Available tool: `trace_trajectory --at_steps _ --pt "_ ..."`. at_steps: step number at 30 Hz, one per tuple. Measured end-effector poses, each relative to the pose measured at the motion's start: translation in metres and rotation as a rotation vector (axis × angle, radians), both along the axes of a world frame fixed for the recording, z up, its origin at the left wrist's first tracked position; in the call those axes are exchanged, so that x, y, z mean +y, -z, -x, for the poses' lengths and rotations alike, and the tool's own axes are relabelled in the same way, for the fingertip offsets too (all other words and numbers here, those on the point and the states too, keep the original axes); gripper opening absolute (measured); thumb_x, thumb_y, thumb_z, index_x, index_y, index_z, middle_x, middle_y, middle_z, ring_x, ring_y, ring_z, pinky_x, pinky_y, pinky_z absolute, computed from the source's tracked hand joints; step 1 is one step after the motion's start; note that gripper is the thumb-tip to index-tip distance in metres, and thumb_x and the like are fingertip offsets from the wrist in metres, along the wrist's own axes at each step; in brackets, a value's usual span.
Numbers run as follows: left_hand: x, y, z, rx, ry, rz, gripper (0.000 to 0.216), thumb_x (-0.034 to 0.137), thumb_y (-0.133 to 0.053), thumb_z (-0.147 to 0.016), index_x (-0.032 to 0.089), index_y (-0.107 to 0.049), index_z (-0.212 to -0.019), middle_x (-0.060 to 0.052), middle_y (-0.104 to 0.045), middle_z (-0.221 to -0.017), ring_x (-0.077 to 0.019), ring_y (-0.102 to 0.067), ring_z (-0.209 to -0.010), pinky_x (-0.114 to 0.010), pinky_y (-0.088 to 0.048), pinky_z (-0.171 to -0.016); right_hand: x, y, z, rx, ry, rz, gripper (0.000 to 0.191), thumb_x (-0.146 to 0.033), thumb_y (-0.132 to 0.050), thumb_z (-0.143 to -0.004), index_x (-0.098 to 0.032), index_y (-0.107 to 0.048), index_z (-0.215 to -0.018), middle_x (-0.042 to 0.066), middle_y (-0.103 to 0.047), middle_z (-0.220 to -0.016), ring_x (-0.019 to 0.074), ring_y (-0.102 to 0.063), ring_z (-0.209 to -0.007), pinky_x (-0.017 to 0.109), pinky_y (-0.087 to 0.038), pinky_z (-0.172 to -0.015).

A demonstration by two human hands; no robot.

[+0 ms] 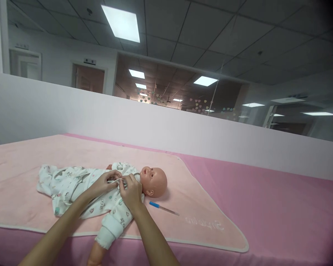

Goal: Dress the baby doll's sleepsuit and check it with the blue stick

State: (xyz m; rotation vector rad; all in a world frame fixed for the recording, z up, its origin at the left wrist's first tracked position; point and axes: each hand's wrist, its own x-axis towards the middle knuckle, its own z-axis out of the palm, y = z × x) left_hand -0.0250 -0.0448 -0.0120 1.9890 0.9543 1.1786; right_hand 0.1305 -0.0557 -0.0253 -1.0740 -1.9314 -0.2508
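A baby doll (pixel 154 180) lies on its back on a pale pink blanket (pixel 30 184), head to the right. It wears a white printed sleepsuit (pixel 72 181). My left hand (pixel 104 183) pinches the sleepsuit fabric at the doll's chest, fingers closed. Touching it, my right hand (pixel 131 192) pinches the same front edge of the garment just below the doll's chin. One sleeved doll arm (pixel 111 225) reaches toward me past the blanket's edge.
A thin stick with a blue end (pixel 163 208) lies on the blanket right of my right wrist. The blanket rests on a darker pink surface (pixel 280 207). A white partition wall (pixel 183 129) runs behind it, with glass above.
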Motion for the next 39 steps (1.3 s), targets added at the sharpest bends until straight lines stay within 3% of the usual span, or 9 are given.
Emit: trace_trajectory --at_steps 6,11,17,24,30,34,39 --pt "0.005 0.004 0.006 -0.076 0.021 0.027 0.032 0.024 -0.06 -0.069 0.019 -0.051 -0.099 0.003 -0.048 -0.072 -0.0128 -0.047 -0.068 -0.024 -0.039 -0.064 -0.001 -0.002 -0.002 -0.062 0.007 0.001 0.025 -0.03 -0.034 -0.093 -0.024 -0.058 -0.092 -0.001 -0.06 -0.084 0.0106 -0.054 -0.065 0.023 -0.027 -0.051" --pt "0.0 -0.002 0.006 -0.071 0.061 0.066 0.037 0.028 -0.059 -0.072 0.019 -0.05 -0.106 0.001 -0.052 -0.076 -0.0158 -0.05 -0.075 -0.026 -0.04 -0.07 0.001 -0.002 -0.002 -0.079 0.001 -0.015 0.028 -0.033 -0.031 -0.094 -0.024 -0.058 -0.098 0.001 -0.059 -0.086 0.0113 -0.055 -0.066 0.024 -0.029 -0.051" --pt "-0.003 -0.005 0.001 -0.037 0.045 0.041 0.028 0.035 -0.054 -0.073 0.018 -0.055 -0.095 -0.002 -0.056 -0.078 -0.0196 -0.052 -0.079 -0.029 -0.042 -0.07 0.0 -0.003 -0.002 -0.071 -0.001 -0.01 0.026 -0.031 -0.034 -0.093 -0.025 -0.059 -0.098 0.001 -0.06 -0.084 0.0112 -0.055 -0.064 0.024 -0.028 -0.05" --pt "0.001 0.001 0.003 -0.026 0.076 0.046 0.015 0.025 -0.049 -0.072 0.018 -0.048 -0.085 0.003 -0.046 -0.067 -0.0129 -0.044 -0.062 -0.023 -0.035 -0.058 0.001 -0.002 -0.001 -0.032 -0.018 -0.006 0.02 -0.029 -0.042 -0.088 -0.022 -0.061 -0.088 0.0 -0.061 -0.08 0.0111 -0.055 -0.066 0.024 -0.028 -0.053" --pt "-0.006 -0.005 0.003 0.022 0.099 0.012 0.033 0.012 -0.047 -0.059 0.019 -0.048 -0.091 0.0 -0.048 -0.082 -0.0165 -0.047 -0.08 -0.026 -0.039 -0.072 0.002 0.0 0.0 0.002 -0.018 -0.003 0.017 -0.026 -0.045 -0.085 -0.02 -0.061 -0.084 0.001 -0.062 -0.08 0.0115 -0.056 -0.067 0.023 -0.03 -0.055" --pt "-0.007 -0.004 0.003 0.06 0.057 -0.005 0.039 0.012 -0.049 -0.056 0.019 -0.048 -0.094 0.002 -0.045 -0.077 -0.0163 -0.048 -0.076 -0.026 -0.04 -0.071 0.001 0.0 0.0 0.007 -0.022 -0.002 0.015 -0.024 -0.046 -0.083 -0.02 -0.06 -0.082 0.001 -0.061 -0.079 0.0115 -0.056 -0.067 0.022 -0.031 -0.055" --pt "-0.003 -0.001 0.002 0.119 0.028 -0.028 0.037 0.012 -0.049 -0.057 0.019 -0.051 -0.094 -0.001 -0.053 -0.085 -0.0188 -0.05 -0.082 -0.027 -0.041 -0.075 0.002 0.0 -0.001 0.003 -0.022 -0.012 0.013 -0.023 -0.046 -0.081 -0.02 -0.059 -0.082 0.001 -0.061 -0.079 0.0118 -0.055 -0.066 0.022 -0.032 -0.055"
